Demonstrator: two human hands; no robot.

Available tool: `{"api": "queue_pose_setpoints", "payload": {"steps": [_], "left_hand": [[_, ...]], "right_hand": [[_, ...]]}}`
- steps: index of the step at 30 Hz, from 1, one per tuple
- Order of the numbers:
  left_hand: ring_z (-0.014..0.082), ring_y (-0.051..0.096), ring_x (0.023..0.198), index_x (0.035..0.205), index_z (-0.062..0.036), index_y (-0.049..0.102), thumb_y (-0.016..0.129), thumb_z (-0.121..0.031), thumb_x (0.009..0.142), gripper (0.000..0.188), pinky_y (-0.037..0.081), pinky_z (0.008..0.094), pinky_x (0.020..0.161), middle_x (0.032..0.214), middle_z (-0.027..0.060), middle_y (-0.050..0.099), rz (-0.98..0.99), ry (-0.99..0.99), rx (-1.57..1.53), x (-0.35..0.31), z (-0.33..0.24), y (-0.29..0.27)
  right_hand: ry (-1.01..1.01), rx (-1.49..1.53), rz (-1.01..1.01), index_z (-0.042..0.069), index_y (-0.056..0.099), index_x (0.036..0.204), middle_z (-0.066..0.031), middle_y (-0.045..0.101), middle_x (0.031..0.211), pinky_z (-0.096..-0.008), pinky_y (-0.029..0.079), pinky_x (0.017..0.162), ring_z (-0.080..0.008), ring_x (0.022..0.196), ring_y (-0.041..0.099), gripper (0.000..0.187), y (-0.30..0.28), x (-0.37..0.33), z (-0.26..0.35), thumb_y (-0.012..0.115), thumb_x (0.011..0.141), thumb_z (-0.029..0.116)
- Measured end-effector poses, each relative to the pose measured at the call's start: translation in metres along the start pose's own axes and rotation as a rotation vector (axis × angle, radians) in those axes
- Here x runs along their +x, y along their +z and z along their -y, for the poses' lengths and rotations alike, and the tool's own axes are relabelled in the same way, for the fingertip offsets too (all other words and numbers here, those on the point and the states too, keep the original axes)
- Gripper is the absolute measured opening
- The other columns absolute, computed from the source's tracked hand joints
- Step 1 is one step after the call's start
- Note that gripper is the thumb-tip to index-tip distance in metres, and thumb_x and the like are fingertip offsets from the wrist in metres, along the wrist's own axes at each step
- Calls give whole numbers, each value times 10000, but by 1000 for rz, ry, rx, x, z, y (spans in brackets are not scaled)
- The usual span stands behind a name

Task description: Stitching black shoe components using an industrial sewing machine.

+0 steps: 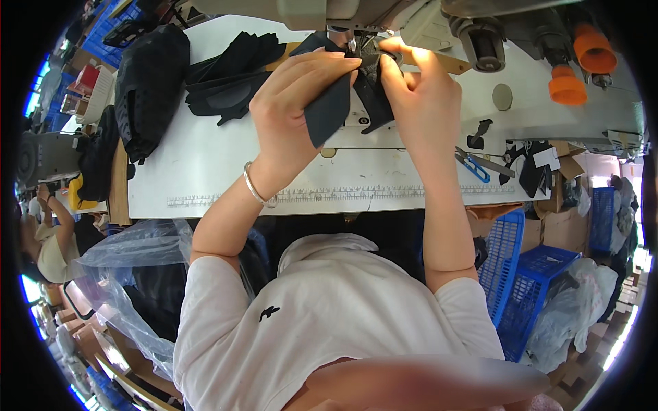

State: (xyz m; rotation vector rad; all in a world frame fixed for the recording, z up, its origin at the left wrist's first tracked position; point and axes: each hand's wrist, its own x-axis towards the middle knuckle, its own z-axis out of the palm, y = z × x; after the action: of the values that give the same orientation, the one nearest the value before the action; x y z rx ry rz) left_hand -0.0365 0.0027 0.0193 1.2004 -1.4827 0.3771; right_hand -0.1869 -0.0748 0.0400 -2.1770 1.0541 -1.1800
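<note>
My left hand (291, 92), a bangle on its wrist, is closed on a dark grey fabric piece (329, 113) that hangs below its fingers. Close by, my right hand (426, 89) pinches a black fabric piece (373, 103), its fingertips at the upper edge. Both hands are just under the head of a sewing machine (301, 12), beside the lit needle area. The fingers hide much of where the two pieces meet. To the left of my left hand lies a loose stack of dark cut fabric pieces (229, 82) on the white table (199, 175).
A black bag-like item (151, 89) rests at the table's left. Blue-handled scissors (474, 168) lie right of my right forearm, past a printed ruler strip (356, 194). Orange-capped parts (567, 85) hang at upper right. Blue crates (538, 274) stand lower right; another person (55, 240) sits far left.
</note>
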Motion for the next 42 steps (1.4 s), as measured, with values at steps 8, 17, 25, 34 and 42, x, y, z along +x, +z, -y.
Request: {"api": "queue_pose_setpoints", "payload": {"steps": [8,17,25,34,42], "left_hand": [[269,751,921,1026,-37,794,786,-29,802,224,594,380,917,950,120,769,-20,29,-6,-1,1,3],[278,743,998,1071,-43,790,790,-40,694,378,578,442,1022,1062,94,766,6,177,36,-10,10,6],[280,739,953,1050,-47,783,774,-68,711,340,618,400,910,995,82,760,48,247,78,1,11,-4],[266,739,1015,1019,-52,784,757,-47,718,302,629,388,898,1011,77,767,116,323,124,-2,12,-5],[246,737,1020,1001,-63,781,761,-50,764,239,627,389,938,1020,67,765,166,423,169,3,19,-8]], "right_hand": [[-205,67,-88,198,759,1119,-20,565,556,-362,478,653,-205,540,568,201,7,-11,-18,699,938,136],[-101,-104,41,219,738,1220,-8,636,654,-315,458,752,-198,597,569,288,-4,-28,-2,724,936,177],[-59,128,99,157,676,1333,-11,640,691,-334,379,971,-148,679,547,385,-2,-35,-9,702,949,148],[-96,146,119,164,673,1343,-6,615,699,-320,378,962,-168,758,528,400,-2,-32,-8,698,946,123],[-17,172,132,168,669,1359,0,610,730,-324,405,947,-179,874,502,414,-2,-34,-9,700,949,122]]}}
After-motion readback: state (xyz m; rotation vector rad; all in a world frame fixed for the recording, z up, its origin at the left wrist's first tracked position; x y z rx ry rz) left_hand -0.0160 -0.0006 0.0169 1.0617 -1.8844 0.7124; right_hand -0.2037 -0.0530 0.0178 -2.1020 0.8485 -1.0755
